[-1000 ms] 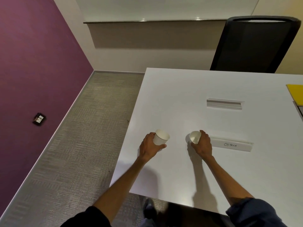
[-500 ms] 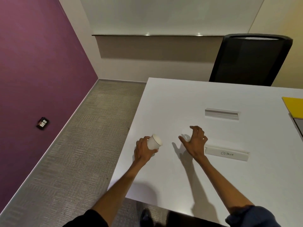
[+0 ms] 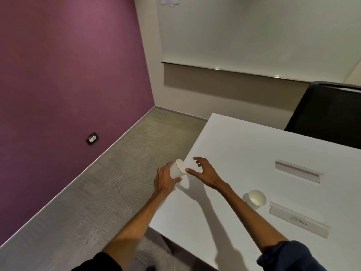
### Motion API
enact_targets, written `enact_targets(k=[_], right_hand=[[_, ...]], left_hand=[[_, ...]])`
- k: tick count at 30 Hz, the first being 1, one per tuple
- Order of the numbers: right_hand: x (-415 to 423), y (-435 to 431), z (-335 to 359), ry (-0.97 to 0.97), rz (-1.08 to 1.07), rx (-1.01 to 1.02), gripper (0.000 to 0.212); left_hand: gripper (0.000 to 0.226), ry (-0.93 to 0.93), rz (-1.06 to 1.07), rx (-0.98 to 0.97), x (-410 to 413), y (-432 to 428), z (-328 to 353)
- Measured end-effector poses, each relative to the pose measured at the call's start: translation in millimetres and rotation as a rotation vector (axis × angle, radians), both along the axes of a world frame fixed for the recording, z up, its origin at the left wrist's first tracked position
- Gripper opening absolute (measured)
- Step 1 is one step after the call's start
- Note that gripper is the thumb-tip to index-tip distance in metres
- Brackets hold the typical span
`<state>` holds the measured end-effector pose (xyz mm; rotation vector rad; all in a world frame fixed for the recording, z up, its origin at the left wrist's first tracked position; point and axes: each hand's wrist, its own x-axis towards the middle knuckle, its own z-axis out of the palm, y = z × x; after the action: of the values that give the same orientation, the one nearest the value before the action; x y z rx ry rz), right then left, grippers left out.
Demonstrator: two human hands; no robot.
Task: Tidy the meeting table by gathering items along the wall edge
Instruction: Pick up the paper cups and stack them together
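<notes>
Gripping a white paper cup [image 3: 176, 171] at the worktop's [image 3: 234, 149] 9 o'clock edge, the left hand [image 3: 165, 179] has its fingers curled round the cup wall. The cup is tilted, long axis running roughly 8 to 2 o'clock. The right hand [image 3: 206, 172] hovers just beside it at 3 o'clock, fingers spread and holding nothing; thumb contact with the cup cannot be told. A second cup [image 3: 256, 198] stands upright well apart, at 4 o'clock from the right hand, just beside a lettered name card [image 3: 298, 222]. Judgement: the right hand is nearer and should reach toward 4 o'clock.
</notes>
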<state>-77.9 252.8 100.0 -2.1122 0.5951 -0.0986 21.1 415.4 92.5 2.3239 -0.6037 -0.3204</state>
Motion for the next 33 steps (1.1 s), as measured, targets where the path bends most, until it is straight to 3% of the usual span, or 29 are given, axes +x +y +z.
enact_targets(k=[10, 19, 33], right_hand=[[113.6, 104.7, 3.9, -0.018, 0.210, 0.094, 0.083], [216.9, 196.9, 0.8, -0.062, 0.254, 0.186, 0.065], [352.0, 272.2, -17.1, -0.001, 0.379, 0.262, 0.067]], left_hand=[[0.077, -0.085, 0.047, 0.025, 85.2, 106.6, 0.6], [0.076, -0.106, -0.010, 0.044, 179.1, 207.2, 5.1], [0.080, -0.085, 0.066, 0.088, 288.5, 288.3, -8.5]])
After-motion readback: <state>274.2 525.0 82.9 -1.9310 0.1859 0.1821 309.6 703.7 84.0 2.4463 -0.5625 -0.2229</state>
